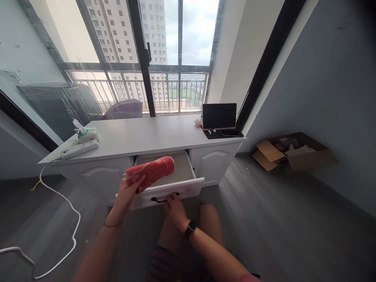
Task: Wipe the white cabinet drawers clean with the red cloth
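My left hand [130, 190] is closed round one end of a rolled red towel [155, 169], holding it level above the drawer. Below it, the white drawer [192, 182] is pulled out from the middle of the cabinet, and the part of its floor that shows is bare. Its dark handle [158, 200] sits on the drawer front. My right hand [174, 206] is at this handle, with the fingers curled over its right part. The towel hides some of the drawer's left side.
The white cabinet top [147, 133] carries a power strip [80, 149] and tissue pack [88, 135] at left, and a tablet [219, 116] at right. A white cable [69, 201] trails over the left floor. An open cardboard box [311, 162] stands by the right wall.
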{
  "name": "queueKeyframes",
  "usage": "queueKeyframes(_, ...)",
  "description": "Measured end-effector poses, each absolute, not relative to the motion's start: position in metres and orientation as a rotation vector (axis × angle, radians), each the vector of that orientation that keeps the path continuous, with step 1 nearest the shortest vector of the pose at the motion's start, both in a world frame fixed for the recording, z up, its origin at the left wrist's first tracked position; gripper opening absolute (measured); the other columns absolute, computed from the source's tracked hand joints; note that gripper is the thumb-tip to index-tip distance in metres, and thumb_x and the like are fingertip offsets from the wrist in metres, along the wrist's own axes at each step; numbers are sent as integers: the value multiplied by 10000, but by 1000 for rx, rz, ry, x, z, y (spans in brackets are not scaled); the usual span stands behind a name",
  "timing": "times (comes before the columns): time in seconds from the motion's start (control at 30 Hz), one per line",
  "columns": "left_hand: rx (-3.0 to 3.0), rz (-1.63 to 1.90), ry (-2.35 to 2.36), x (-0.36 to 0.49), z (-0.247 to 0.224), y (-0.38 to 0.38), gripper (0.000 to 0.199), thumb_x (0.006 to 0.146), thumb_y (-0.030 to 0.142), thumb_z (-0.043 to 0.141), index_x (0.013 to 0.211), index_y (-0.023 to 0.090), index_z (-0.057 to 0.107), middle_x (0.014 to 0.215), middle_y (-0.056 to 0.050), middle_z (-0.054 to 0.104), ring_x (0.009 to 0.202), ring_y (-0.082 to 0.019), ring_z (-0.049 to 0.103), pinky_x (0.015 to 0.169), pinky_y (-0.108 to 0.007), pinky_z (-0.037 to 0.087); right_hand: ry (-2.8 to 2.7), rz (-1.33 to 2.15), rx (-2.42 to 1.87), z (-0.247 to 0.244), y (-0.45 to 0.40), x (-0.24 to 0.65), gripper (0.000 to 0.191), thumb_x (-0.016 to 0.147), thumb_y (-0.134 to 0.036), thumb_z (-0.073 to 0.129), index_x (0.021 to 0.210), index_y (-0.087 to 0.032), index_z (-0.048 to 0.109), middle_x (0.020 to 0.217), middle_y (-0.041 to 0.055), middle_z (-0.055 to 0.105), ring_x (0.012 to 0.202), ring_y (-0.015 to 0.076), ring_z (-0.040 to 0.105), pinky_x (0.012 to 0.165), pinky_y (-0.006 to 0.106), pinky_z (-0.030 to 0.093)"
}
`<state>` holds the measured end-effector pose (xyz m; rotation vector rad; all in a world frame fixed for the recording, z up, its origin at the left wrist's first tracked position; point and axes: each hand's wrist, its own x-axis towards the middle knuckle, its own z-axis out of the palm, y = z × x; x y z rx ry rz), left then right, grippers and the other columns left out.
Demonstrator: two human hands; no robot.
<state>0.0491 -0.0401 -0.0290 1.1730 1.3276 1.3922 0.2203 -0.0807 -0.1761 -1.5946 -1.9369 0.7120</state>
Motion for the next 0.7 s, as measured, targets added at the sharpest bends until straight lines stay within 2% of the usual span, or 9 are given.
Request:
queueKeyframes(0.07,1647,1100,1560,60,-18,-11,286,743,381,665,840,115,708,722,-68,685,723,-214,621,690,-294,475,-1953,717,-1595,-174,-79,220,231,920,-286,491,1069,-218,654,1177,93,550,940,219,618,829,330,482)
queueKeyframes(0.17,2231,746,1728,85,-14,26,288,871,312,478,876,123,695,887,-133,675,818,-227,606,744,-307,433,-1953,730,-1582,-172,-78,220,217,915,-274,506,1058,-220,660,1156,90,559,957,218,613,838,324,482)
queueKeyframes(0.23,2343,384,1791,104,-22,44,273,865,255,459,914,102,680,1046,-195,638,926,-258,593,792,-326,423,-1943,732,-1574,-172,-77,220,210,911,-272,519,1056,-222,662,1159,86,556,964,216,612,839,322,485)
queueKeyframes(0.3,2266,23,1781,123,-36,57,254,826,249,507,916,82,675,1084,-219,627,961,-280,592,801,-336,435,-1930,729,-1574,-172,-78,221,208,907,-277,530,1061,-225,661,1164,83,553,950,213,617,828,321,492)
queueKeyframes(0.37,2138,-196,1670,138,-51,66,294,810,341,536,886,102,689,983,-168,678,881,-259,624,743,-313,468,-1918,725,-1576,-173,-78,221,201,904,-271,538,1058,-233,661,1160,76,555,934,210,624,817,319,498)
queueKeyframes(0.43,2029,-306,1430,149,-66,74,423,835,475,466,909,132,704,879,-106,711,784,-222,643,665,-281,488,-1914,723,-1572,-174,-78,222,192,899,-262,547,1051,-246,663,1163,68,559,933,211,629,815,320,502)
queueKeyframes(0.5,1981,-422,1164,153,-77,82,487,860,500,391,1021,155,695,919,-76,725,788,-205,645,658,-271,495,-1919,720,-1577,-175,-78,222,192,896,-268,552,1052,-256,662,1174,65,559,927,217,633,804,330,509)
queueKeyframes(0.6,2037,-560,933,153,-93,92,385,767,376,558,1088,210,691,1047,-35,718,897,-217,637,752,-284,496,-1923,711,-1580,-175,-79,223,198,895,-284,554,1063,-271,657,1174,61,561,912,221,636,781,337,517)
queueKeyframes(0.7,2095,-569,861,150,-111,98,478,618,283,706,1096,263,701,1179,-7,678,1029,-257,613,797,-295,499,-1912,717,-1567,-176,-79,224,194,893,-272,556,1058,-281,657,1155,49,566,896,204,640,767,318,520)
